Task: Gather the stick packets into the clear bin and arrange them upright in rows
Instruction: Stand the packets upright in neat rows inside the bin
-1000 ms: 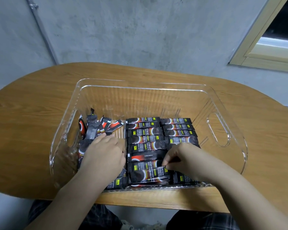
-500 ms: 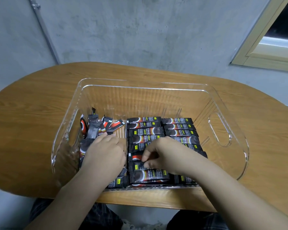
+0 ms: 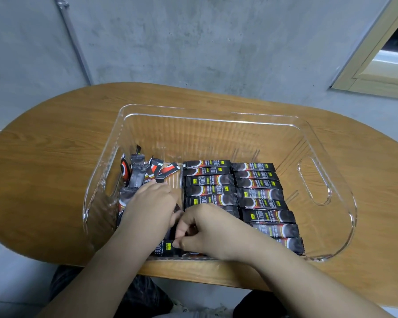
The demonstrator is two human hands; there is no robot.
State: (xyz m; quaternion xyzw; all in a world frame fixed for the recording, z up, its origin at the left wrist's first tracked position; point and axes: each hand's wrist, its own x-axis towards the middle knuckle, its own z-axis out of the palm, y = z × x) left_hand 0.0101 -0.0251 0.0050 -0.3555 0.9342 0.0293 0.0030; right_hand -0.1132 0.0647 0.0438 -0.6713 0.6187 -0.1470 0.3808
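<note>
A clear bin [image 3: 207, 115] stands on the wooden table. Two neat rows of dark stick packets [image 3: 257, 193] fill its middle and right part. A loose bunch of packets [image 3: 140, 173] leans against the left wall. My left hand [image 3: 147, 210] rests on that loose bunch, fingers curved over it. My right hand [image 3: 209, 230] sits at the near end of the middle row, its fingers curled and pinching a packet [image 3: 168, 246] beside my left hand. The packets under both hands are hidden.
The oval wooden table [image 3: 44, 168] has its near edge just below the bin. The bin's far half holds no packets. A grey concrete wall rises behind, with a window frame [image 3: 377, 65] at the upper right.
My right hand has slid left along the near end of the rows until it meets my left hand. My left hand has stayed on the loose bunch.
</note>
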